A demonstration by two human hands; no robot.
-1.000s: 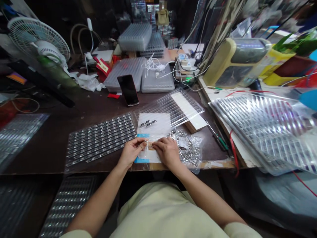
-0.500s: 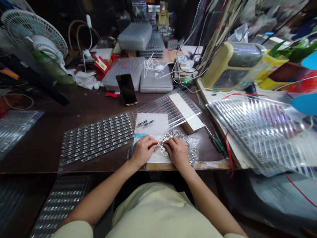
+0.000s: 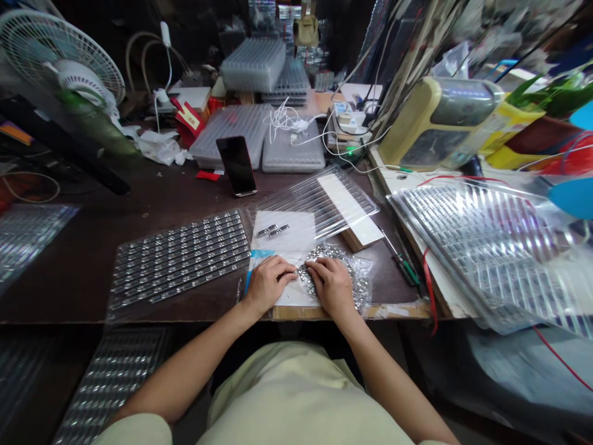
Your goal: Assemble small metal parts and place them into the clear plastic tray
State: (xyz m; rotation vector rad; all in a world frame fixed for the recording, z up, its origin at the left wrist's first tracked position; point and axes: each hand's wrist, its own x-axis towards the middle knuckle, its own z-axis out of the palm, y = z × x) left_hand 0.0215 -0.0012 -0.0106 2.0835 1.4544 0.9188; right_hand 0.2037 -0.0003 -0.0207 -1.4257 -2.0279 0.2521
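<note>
My left hand (image 3: 269, 282) rests over a white sheet (image 3: 290, 296), thumb and forefinger pinched together; whatever lies between them is too small to name. Just to its right, my right hand (image 3: 333, 285) has its fingers closed and bent down at the near left edge of a heap of small shiny metal parts (image 3: 360, 281). Its fingertips partly cover what they touch. The heap lies on clear plastic. Beyond my hands, several short black-and-silver pieces (image 3: 273, 230) sit on white paper (image 3: 296, 221). To the left is a clear tray (image 3: 180, 259) filled with rows of similar pieces.
An empty-looking ridged tray (image 3: 296, 201) and a white strip (image 3: 347, 204) lie beyond the heap. A green-handled screwdriver (image 3: 407, 271) is at right, near stacked clear trays (image 3: 491, 247). A phone (image 3: 236, 165) stands upright behind. A fan (image 3: 65, 55) is at far left.
The fingertips of my two hands have moved slightly apart; they were nearly meeting over a tiny shiny part. The pieces and trays on the table stay in place.
</note>
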